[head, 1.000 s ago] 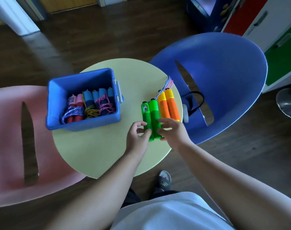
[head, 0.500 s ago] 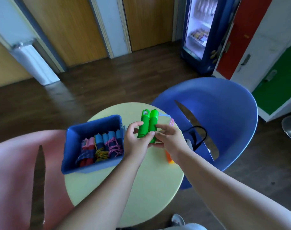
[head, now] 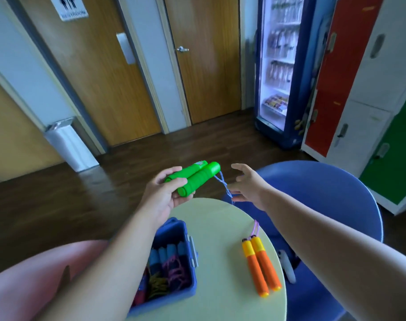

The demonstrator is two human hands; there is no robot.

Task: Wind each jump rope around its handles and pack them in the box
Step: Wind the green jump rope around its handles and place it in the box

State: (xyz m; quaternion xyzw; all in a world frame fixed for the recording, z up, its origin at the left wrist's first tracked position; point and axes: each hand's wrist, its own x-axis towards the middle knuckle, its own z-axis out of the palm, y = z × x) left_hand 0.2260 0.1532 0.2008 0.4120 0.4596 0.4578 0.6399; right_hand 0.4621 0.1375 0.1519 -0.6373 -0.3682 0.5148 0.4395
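Head view: green handles (head: pixel 193 178) are gripped in the left hand (head: pixel 161 195) (above the far edge of the tabletop (head: pixel 220 228)). The right hand (head: pixel 248 185) is spread wide beside their rope (head: pixel 224 185).

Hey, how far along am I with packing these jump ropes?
Done: several wound ropes already sit in the blue box. In hand: your left hand grips the green handles together, their cord hanging loose by your open right hand. Left: wind and box that one, then the orange-handled rope lying unwound on the table.
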